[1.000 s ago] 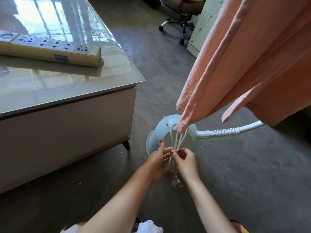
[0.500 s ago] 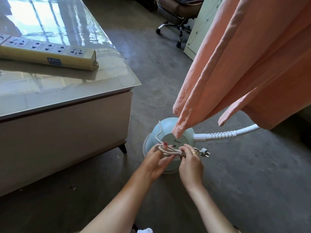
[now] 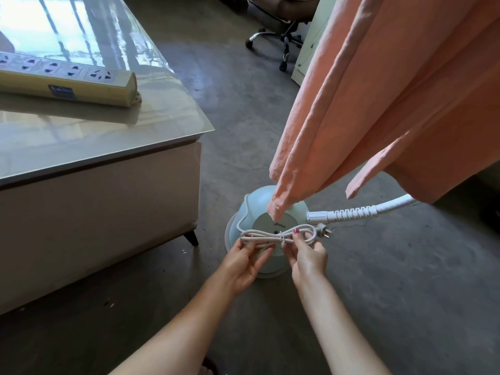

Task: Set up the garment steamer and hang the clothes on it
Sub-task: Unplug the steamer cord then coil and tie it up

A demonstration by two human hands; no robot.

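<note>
Bundled power cord [image 3: 273, 235] is held level above the steamer base [image 3: 270, 212], long axis left-right. Left hand [image 3: 243, 262] fingers grasp its left loops; right hand [image 3: 307, 257] fingers pinch beside the twist tie [image 3: 282, 236]. Plug [image 3: 323, 233] points right, nearest the right hand.

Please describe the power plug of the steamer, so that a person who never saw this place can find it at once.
Find the pale blue steamer base on the floor below the hanging orange garment. In front of it both hands hold a bundled white cord. The plug sticks out at its right end, just under the ribbed white hose, with bare metal prongs.
</note>
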